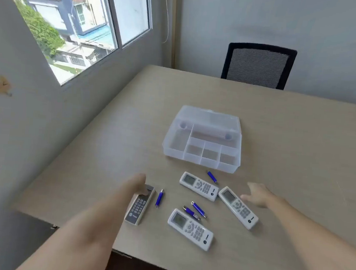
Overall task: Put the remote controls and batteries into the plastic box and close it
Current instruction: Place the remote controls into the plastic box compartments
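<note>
A clear plastic box [200, 157] with several compartments stands open mid-table, its lid [210, 116] tipped back behind it. In front of it lie several remote controls: a grey one [139, 209] at the left and three white ones [198, 186], [238, 207], [190, 228]. Blue batteries are scattered among them [212, 176], [159, 198], [198, 209]. My left hand [136, 183] rests its fingers on the top end of the grey remote. My right hand [257, 195] hovers with fingers spread just right of the right-hand white remote, holding nothing.
The wooden table [298, 153] runs to a wall and window on the left. A black mesh office chair [258, 65] stands at the far edge. The near table edge lies just below the remotes.
</note>
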{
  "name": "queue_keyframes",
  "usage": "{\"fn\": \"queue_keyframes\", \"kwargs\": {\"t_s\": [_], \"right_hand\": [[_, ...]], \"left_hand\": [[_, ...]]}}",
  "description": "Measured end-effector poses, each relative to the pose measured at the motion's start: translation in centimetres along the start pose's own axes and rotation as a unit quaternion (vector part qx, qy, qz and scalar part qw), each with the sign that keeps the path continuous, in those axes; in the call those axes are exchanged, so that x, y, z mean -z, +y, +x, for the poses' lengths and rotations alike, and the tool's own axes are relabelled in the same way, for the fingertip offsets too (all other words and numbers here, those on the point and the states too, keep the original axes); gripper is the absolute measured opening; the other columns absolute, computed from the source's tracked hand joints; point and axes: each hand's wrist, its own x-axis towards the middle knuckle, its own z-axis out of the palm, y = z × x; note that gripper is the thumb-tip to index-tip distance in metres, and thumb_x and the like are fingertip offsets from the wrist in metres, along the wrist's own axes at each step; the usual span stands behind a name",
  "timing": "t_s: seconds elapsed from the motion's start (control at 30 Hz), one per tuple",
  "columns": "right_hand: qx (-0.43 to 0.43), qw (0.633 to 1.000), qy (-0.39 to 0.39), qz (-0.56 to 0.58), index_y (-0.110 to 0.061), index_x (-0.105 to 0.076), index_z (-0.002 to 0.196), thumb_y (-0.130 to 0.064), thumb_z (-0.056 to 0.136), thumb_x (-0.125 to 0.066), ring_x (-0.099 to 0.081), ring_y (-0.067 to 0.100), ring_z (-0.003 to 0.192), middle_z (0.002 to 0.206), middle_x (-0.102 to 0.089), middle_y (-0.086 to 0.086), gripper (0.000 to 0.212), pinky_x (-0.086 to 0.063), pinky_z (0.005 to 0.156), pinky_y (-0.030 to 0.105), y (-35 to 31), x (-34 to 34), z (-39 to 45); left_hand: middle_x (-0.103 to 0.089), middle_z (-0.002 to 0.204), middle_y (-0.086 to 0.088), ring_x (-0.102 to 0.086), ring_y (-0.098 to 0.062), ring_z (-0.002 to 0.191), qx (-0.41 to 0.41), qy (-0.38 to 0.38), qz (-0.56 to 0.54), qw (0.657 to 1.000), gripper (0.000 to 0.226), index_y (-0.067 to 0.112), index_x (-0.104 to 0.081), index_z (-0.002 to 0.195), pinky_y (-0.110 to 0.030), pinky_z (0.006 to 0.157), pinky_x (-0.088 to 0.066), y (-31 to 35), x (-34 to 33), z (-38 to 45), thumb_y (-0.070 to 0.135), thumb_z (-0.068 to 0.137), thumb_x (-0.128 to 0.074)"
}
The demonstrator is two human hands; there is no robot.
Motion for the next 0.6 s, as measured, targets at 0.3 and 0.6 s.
{"fn": "queue_keyframes", "kwargs": {"t_s": [0.3,0.6], "right_hand": [[-0.022,0.999,-0.032,-0.013,-0.015,-0.044,0.116,-0.046,0.063,-0.074,-0.058,0.029,0.109,0.117,-0.049,0.008,0.068,-0.049,0.084,0.034,0.8,-6.4,-0.3],[-0.101,0.904,-0.012,0.416,-0.007,-0.056,0.086,-0.032,0.077,-0.072,-0.055,0.022,0.057,0.075,-0.06,0.007,0.031,-0.045,0.054,0.029,2.8,-5.3,-0.4]], "left_hand": [[-0.048,0.115,-0.009,-0.056,-0.026,0.099,0.114,0.005,-0.029,0.993,0.06,0.007,-0.043,0.116,-0.03,0.066,-0.042,-2.7,-7.0,-0.6,0.032,0.069,-0.071],[-0.052,0.085,0.001,-0.053,-0.014,0.074,0.016,0.098,-0.402,0.91,0.04,0.015,-0.041,0.103,-0.024,0.049,-0.045,1.4,1.9,5.1,0.014,0.077,-0.071]]}}
